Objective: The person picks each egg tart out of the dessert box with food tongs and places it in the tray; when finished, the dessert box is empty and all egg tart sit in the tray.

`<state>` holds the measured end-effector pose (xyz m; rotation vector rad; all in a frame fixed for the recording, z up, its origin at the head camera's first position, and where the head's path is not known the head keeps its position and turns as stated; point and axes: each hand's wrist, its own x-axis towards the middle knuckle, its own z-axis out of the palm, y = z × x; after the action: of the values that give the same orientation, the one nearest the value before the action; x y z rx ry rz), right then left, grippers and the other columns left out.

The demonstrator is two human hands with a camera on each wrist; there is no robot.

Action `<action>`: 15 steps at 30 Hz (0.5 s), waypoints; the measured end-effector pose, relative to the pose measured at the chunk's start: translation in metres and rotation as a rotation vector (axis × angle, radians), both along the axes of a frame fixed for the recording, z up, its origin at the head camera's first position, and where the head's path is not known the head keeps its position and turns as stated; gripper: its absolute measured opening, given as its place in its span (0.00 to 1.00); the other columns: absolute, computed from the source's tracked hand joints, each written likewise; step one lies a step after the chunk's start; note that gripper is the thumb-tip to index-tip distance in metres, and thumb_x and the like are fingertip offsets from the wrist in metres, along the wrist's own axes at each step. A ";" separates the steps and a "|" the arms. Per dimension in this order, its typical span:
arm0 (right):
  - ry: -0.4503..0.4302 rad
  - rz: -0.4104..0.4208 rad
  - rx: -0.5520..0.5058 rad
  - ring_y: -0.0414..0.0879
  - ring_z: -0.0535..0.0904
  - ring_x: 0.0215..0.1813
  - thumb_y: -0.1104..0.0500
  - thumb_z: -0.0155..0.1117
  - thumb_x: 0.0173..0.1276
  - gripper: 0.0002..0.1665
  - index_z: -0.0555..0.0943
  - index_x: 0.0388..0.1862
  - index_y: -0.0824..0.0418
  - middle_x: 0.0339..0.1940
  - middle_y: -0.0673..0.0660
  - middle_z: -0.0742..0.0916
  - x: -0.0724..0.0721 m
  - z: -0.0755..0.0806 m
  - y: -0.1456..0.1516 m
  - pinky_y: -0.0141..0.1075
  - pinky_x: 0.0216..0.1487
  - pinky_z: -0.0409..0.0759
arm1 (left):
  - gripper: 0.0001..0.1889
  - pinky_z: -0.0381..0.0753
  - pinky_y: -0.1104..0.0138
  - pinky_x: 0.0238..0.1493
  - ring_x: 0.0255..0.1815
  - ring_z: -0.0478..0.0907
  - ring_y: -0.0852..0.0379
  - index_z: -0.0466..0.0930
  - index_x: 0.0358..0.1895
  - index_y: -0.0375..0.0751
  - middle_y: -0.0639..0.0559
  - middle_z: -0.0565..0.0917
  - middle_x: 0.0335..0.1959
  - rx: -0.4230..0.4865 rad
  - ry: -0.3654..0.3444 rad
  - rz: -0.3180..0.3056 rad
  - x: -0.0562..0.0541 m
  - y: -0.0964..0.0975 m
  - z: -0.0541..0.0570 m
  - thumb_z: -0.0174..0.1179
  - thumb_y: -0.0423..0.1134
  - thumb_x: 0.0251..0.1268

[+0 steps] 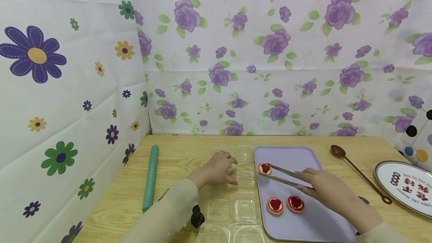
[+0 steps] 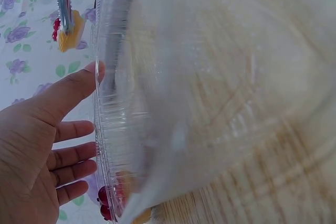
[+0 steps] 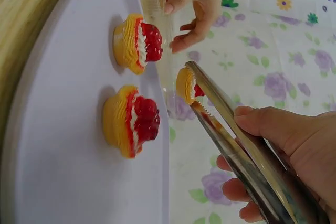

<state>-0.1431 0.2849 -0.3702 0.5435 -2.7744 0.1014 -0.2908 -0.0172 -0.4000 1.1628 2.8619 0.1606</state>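
My right hand (image 1: 325,186) grips metal tongs (image 3: 231,145), whose tips pinch a small tart (image 1: 264,169) with a red topping, above the tray's left edge. Two similar tarts, a left one (image 1: 275,206) and a right one (image 1: 295,204), sit on the lilac tray (image 1: 287,155). My left hand (image 1: 219,168) is at the clear plastic container (image 1: 245,177), its thumb at the rim and its other fingers spread loosely. In the left wrist view, something red-topped (image 2: 105,203) shows low at the container's wall, partly hidden.
A teal rolling pin (image 1: 150,177) lies on the wooden table at the left. To the tray's right are a brown long-handled spoon (image 1: 359,171) and a white plate (image 1: 384,171) with red writing. Clear round-edged compartments (image 1: 248,231) lie at the near edge.
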 end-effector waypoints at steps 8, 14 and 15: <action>0.010 -0.046 0.000 0.45 0.85 0.36 0.51 0.71 0.58 0.20 0.85 0.49 0.57 0.39 0.50 0.87 0.008 -0.010 0.017 0.39 0.34 0.83 | 0.38 0.65 0.58 0.67 0.57 0.68 0.54 0.74 0.61 0.49 0.53 0.76 0.53 -0.011 0.006 0.001 0.000 0.000 0.000 0.68 0.64 0.48; 0.047 -0.045 0.009 0.44 0.84 0.33 0.51 0.73 0.55 0.20 0.86 0.46 0.56 0.37 0.49 0.87 0.015 -0.016 0.029 0.37 0.31 0.82 | 0.38 0.64 0.58 0.68 0.59 0.68 0.54 0.74 0.62 0.48 0.53 0.75 0.54 -0.024 0.013 -0.004 0.002 0.001 0.004 0.67 0.65 0.48; 0.044 -0.046 0.011 0.44 0.84 0.33 0.51 0.73 0.55 0.20 0.86 0.46 0.56 0.37 0.49 0.87 0.016 -0.017 0.031 0.37 0.30 0.81 | 0.38 0.63 0.59 0.68 0.59 0.68 0.54 0.74 0.62 0.48 0.53 0.75 0.54 -0.029 0.016 -0.006 0.002 0.001 0.004 0.67 0.65 0.49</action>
<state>-0.1274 0.3156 -0.3875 0.4779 -2.7441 0.0624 -0.2886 -0.0162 -0.3958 1.1723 2.8637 0.1093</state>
